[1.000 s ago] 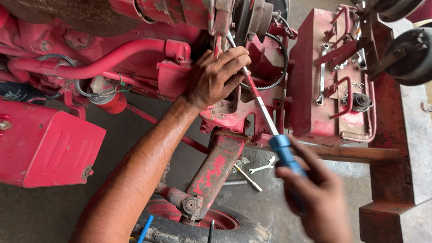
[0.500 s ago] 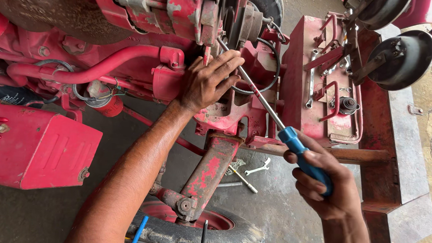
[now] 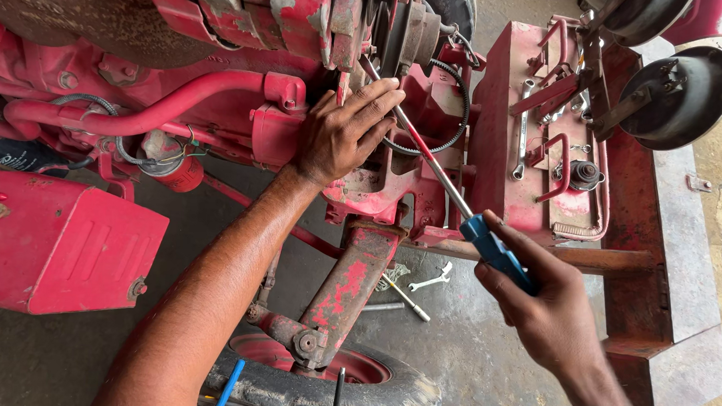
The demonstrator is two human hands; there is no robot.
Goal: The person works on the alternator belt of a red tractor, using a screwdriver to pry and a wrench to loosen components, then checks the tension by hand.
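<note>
**A:** quick q on the tractor job. R hand (image 3: 553,314) is wrapped tight round the blue handle of the long screwdriver (image 3: 438,178), low right of center. Shaft runs up-left, tip goes in by the black belt (image 3: 452,110) near top center. Can't see what the tip actually sits on. Any tips?

**B:** imo keep the shaft in 1 straight line w/ your forearm, push in before you turn or lever, so it doesn't skid off into the belt. L hand (image 3: 343,134) looks good: fingers curled and pressed over the red housing (image 3: 378,183) right beside the shaft, steadying it, not pinching anything. L arm comes up straight from bottom left, R wrist bent back a bit. Loose spanner (image 3: 430,279) on the floor below btw.
</note>
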